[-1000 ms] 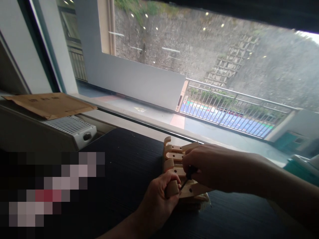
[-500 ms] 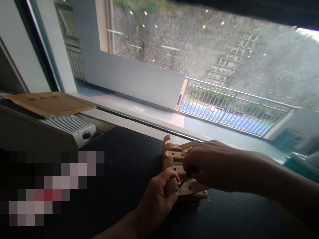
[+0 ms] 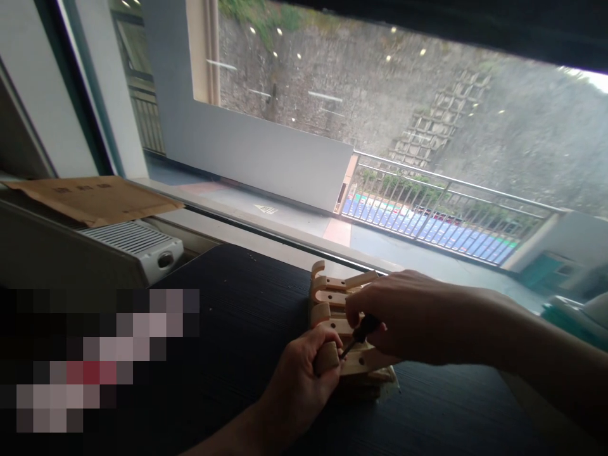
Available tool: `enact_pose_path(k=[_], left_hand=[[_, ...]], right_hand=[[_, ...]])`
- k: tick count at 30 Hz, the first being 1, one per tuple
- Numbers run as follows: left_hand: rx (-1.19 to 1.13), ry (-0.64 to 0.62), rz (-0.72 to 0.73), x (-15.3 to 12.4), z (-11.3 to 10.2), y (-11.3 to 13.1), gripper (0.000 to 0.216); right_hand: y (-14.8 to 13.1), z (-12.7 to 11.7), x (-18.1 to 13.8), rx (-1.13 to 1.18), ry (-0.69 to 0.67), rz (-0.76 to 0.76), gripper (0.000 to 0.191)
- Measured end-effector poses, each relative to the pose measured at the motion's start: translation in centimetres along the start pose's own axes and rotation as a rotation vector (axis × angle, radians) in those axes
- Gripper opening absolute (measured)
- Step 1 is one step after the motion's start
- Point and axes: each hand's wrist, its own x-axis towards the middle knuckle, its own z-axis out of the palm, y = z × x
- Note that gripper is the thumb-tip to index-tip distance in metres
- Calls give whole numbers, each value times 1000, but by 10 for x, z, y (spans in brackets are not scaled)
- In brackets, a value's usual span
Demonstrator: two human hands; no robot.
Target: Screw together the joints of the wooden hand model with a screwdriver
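Observation:
Several pale wooden hook-like pieces (image 3: 336, 297) with curled ends and drilled holes lie side by side in a stack on the dark table. My left hand (image 3: 297, 377) is wrapped round the curled end of the nearest wooden hook (image 3: 327, 359). From the right, my right hand (image 3: 408, 310) reaches over the stack, its fingers closed on the dark handle of a screwdriver (image 3: 363, 330). The screwdriver's shaft slants down left to the nearest hook, just beside my left fingertips. Its tip is hard to make out there. My right hand covers the far right ends of the pieces.
The dark tabletop (image 3: 251, 310) runs along a window sill (image 3: 209, 231). A brown paper envelope (image 3: 99, 199) rests on a white vented unit (image 3: 152, 244) at left. A blurred teal and white object (image 3: 567, 313) stands at right. The lower left is pixelated.
My right fingers have shifted slightly round the screwdriver, and more of its dark handle shows. My left hand stays in place on the hook.

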Motion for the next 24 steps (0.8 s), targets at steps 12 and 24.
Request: enact_pose_path(k=[12,24], left_hand=[[-11,-4,-8,-2,1,-2,14],[6,10,-6,-1,1,0,12]], right_hand=[[1,10,6,-50,50,51,25],[6,10,7,98,57,-45,12]])
